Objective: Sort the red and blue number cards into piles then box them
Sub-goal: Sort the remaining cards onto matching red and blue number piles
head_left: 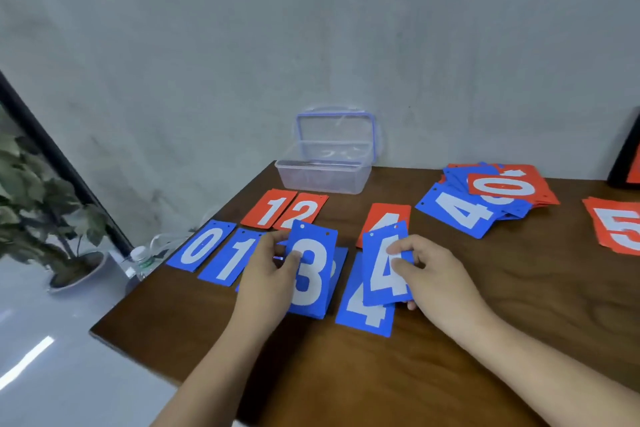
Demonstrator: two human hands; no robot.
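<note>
My left hand point(268, 276) grips a small stack of blue cards with a 3 point(310, 272) on top, held just above the table. My right hand point(427, 274) pinches a blue 4 card point(386, 267) over another blue 4 point(363, 314) lying flat. Blue 0 point(201, 246) and blue 1 point(230, 262) lie to the left. Behind them lie red 1 point(268, 208), red 2 point(300, 211) and red 4 point(384, 217). A mixed heap of red and blue cards point(485, 198) sits at the back right. The clear plastic box point(323, 177) stands open by the wall.
The brown wooden table point(381, 374) ends at its left edge near the blue 0. A red 5 card stack point(616, 227) lies at the far right, with a dark framed object point(627, 163) behind it. A potted plant point(45, 204) and a water bottle point(140, 260) stand on the floor at left.
</note>
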